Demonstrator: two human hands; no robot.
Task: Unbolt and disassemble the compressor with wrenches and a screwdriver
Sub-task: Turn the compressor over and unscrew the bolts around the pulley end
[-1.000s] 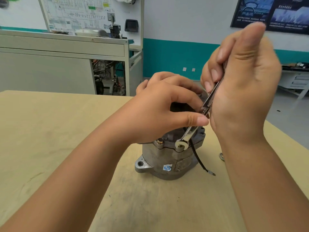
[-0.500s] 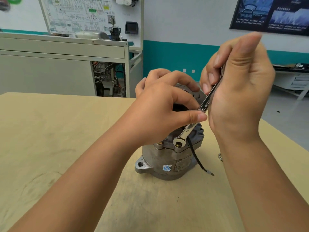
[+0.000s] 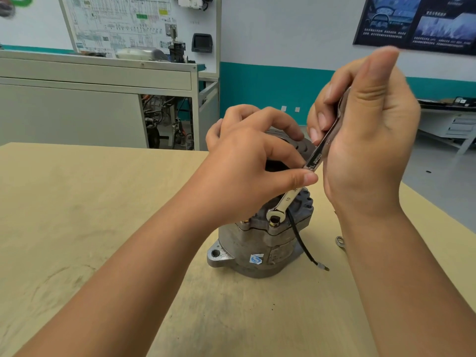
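R hand [image 3: 360, 140] fingers curled round wrench [image 3: 288, 199] — open end on bolt [image 3: 273, 223], L hand [image 3: 247, 161] fingers clasping compressor [image 3: 257, 251]

A grey compressor [image 3: 260, 243] stands upright on the wooden table [image 3: 77, 202]. The left hand [image 3: 247, 163] grips its top, thumb touching the slanted wrench [image 3: 296, 191]. The right hand [image 3: 365, 140] curls round the wrench's upper end, and the wrench's open end sits on a bolt [image 3: 273, 223] on the housing. A black wire [image 3: 301, 240] trails down to the table.

wooden table [image 3: 77, 202] | grey cabinet [image 3: 77, 99] — wiring board [image 3: 123, 21] above | dark poster [image 3: 425, 21]
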